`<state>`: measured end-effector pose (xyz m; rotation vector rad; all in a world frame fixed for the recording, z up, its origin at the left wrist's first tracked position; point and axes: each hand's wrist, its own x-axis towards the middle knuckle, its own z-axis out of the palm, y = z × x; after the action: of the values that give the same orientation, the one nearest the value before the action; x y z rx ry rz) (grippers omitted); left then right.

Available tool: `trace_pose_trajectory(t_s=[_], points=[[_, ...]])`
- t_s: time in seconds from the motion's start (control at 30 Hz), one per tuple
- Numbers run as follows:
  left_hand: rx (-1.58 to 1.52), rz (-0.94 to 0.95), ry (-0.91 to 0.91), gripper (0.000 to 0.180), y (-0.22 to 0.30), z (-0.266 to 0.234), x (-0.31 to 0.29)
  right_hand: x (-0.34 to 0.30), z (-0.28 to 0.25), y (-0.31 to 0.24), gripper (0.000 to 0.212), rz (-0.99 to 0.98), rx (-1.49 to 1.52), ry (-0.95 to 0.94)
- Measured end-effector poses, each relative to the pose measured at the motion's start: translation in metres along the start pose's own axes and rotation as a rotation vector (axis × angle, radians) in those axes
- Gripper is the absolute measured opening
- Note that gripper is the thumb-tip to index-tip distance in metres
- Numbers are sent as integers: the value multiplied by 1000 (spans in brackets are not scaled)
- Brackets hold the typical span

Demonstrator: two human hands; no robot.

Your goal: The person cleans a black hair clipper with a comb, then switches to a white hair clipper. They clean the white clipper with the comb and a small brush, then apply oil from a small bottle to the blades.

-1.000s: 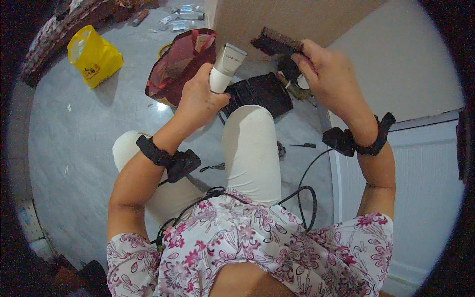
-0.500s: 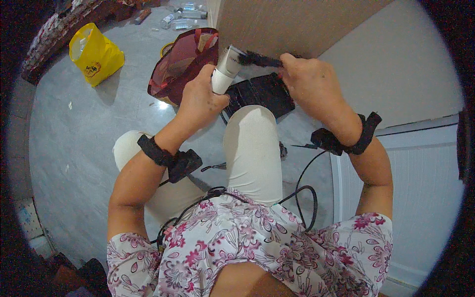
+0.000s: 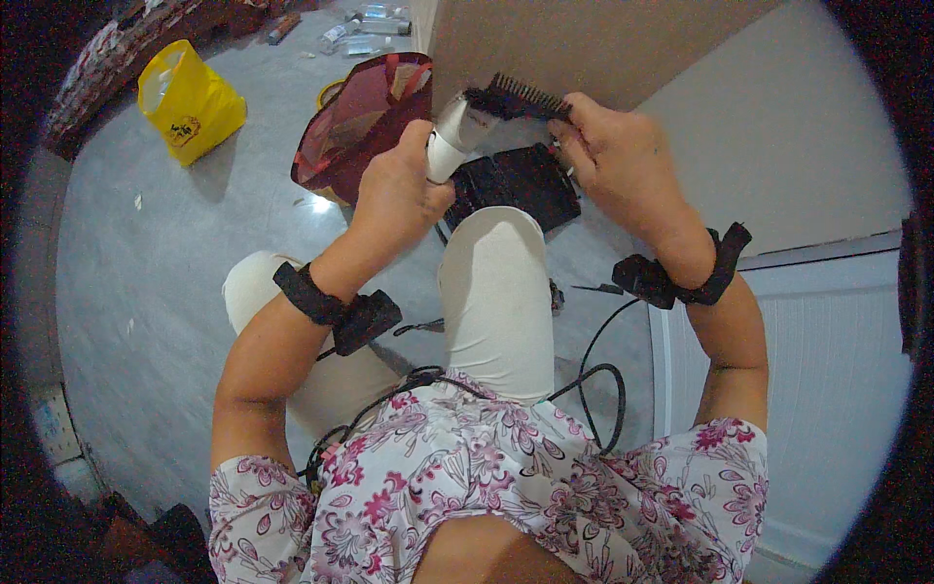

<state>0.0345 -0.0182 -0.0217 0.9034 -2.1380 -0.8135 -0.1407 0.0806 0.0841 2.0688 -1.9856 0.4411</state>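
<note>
My left hand is closed round the body of a white and silver hair clipper, its head pointing up and to the right. Opposite it, my right hand grips one end of a black brush with a row of stiff bristles along its upper edge. The brush's far end is at the clipper's head; whether the two touch is hard to tell. Below them, a black flat case or bag lies on the floor beyond my knee.
A dark red bag stands beside the wooden panel. Farther left is a yellow bag. Several clear bottles lie at the back. A white panelled door or cabinet is on the right. Black cables hang by my lap.
The brush has turned in my right hand, so its bristle row now faces up. My left hand and the clipper have shifted slightly up and right.
</note>
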Motion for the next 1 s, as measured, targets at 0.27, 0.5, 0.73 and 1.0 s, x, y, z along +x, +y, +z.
trace_pose_trajectory(t_s=[0.27,0.5,0.73,1.0], points=[[161,55,26,41,-5,-2,0,-7,-7,13,11,-37,-94,88],[317,85,-12,38,-3,0,0,2,-13,4,10,-99,-107,95],[455,200,26,40,-2,-4,-2,2,-1,-6,8,-229,-213,78],[447,199,46,41,-3,-6,-2,-2,0,13,8,-79,-341,61]])
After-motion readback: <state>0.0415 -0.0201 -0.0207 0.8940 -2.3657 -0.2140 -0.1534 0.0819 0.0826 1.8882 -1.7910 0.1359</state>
